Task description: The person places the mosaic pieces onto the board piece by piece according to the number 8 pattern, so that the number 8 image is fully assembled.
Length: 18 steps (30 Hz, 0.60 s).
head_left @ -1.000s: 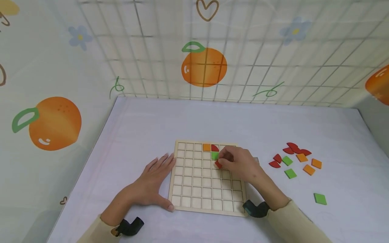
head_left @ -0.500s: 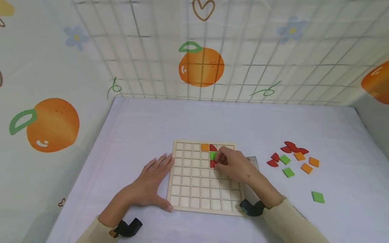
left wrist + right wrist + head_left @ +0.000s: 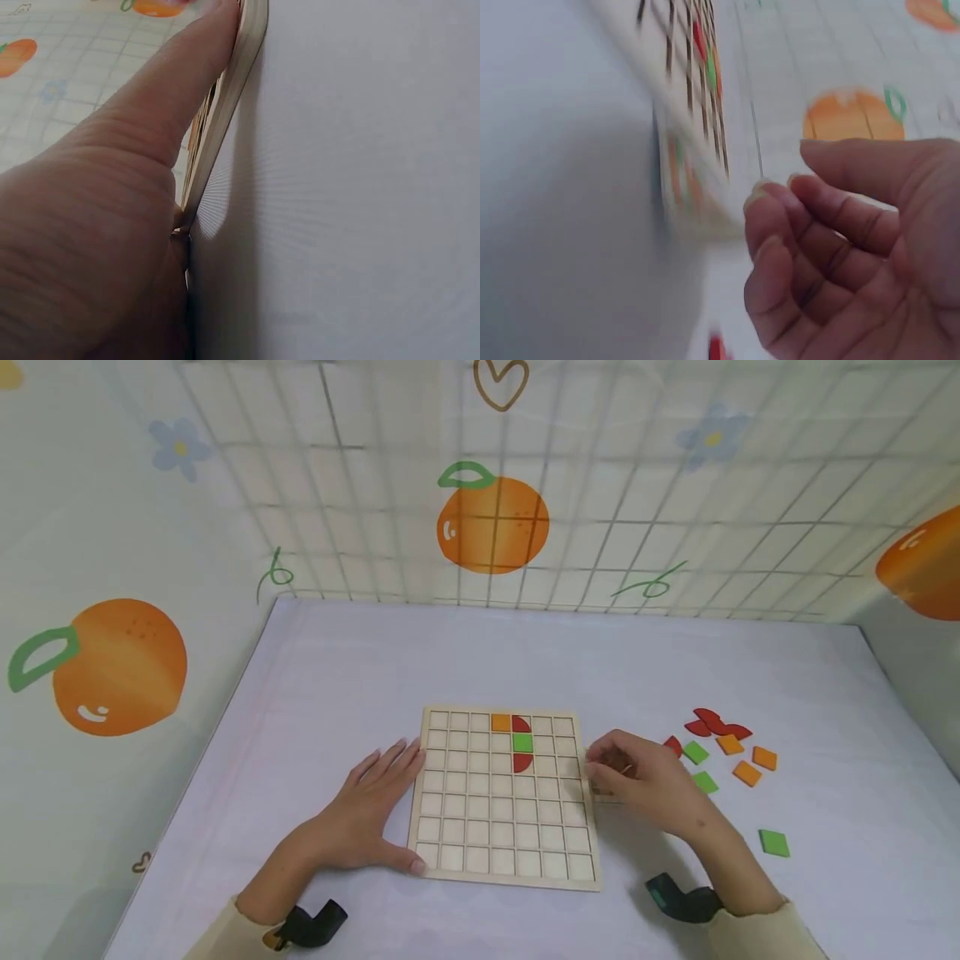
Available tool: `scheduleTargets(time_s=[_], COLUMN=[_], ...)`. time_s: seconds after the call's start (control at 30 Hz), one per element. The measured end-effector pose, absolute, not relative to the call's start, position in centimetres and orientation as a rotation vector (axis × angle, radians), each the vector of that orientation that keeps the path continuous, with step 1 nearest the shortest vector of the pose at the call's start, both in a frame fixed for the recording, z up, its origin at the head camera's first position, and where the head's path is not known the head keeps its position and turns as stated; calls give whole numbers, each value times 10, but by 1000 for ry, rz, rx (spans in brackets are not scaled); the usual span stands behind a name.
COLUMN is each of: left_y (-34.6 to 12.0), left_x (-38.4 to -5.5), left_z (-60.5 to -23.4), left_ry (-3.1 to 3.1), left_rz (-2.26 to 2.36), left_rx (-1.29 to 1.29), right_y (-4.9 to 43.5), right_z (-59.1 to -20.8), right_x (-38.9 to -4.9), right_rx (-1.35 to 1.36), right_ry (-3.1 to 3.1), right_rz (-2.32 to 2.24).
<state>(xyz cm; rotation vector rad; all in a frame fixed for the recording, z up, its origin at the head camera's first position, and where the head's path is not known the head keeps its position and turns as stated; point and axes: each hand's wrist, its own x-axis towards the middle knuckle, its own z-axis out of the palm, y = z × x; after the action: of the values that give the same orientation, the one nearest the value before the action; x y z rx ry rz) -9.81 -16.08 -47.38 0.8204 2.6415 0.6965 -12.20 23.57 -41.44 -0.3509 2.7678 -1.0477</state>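
A wooden grid board (image 3: 457,878) lies on the table, marked into square cells. In its upper part sit an orange square tile (image 3: 501,722), a red quarter-circle tile (image 3: 520,724), a green square tile (image 3: 522,743) and, below that, another red quarter-circle tile (image 3: 522,763). My left hand (image 3: 367,814) lies along the board's left side, fingers straight, fingertips and thumb at the edge. My right hand (image 3: 648,781) is just right of the board, fingers loosely curled. The right wrist view shows a gap between its thumb (image 3: 847,165) and fingers, with nothing held.
Loose red quarter-circle tiles (image 3: 702,717), orange squares (image 3: 747,773) and green squares (image 3: 695,752) lie to the right, some partly behind my right hand. One green square (image 3: 774,843) lies nearer the front. A flat patterned piece (image 3: 606,795) shows beside the board, mostly hidden by the right hand.
The right hand has set the red quarter-circle tile into the cell below the green square, let it go and moved right, off the board. The left hand stays at the board's edge.
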Motion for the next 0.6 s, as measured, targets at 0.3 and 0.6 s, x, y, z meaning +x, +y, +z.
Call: scheduleTargets(time_s=[0.3,0.6], left_y=[-162,-161], left_x=[-98,-98], left_z=[-473,-476], left_ry=[2656,2663], left_rz=[708,706], left_rx=[825,828], right_y=[326,365], right_z=[-422,-431], right_x=[-110,-109], right_rx=[34,84], right_ry=[2952,2869], right_rz=[-675,-646])
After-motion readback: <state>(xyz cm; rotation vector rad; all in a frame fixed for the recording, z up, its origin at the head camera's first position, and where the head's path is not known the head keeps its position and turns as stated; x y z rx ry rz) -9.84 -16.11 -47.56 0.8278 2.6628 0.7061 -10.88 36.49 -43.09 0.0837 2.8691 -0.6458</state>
